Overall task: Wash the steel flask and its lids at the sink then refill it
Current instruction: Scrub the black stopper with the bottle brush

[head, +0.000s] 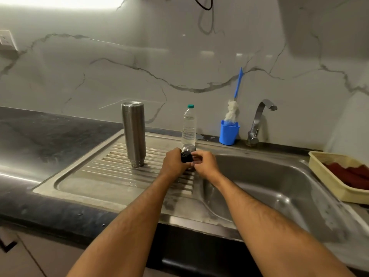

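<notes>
Reaching forward from the near edge of the table point(50, 208), both forearms meet at the lip of the sink point(259, 176), where the drainboard point(89, 176) ends. The lids point(187, 153) are held there between the two hands: a black inner stopper with a steel cap behind it. The left hand point(173, 163) is curled round the black part in a closed grip, and the fingers of the right hand point(205, 163) are pinched on its right side, so a twisting apart or together is judged likely; which cannot be told. The steel flask point(133, 134) is seen left of the sink, upside down on the drainboard, its long axis vertical, neck down, well apart from the hands and nearer the left one. Just behind the lids a water bottle point(188, 124) is stood. Behind the sink a blue cup point(229, 133) with a brush point(232, 110) is placed, the tap point(257, 120) to its right, shut off. Right of the sink a basket point(327, 176) is set.
</notes>
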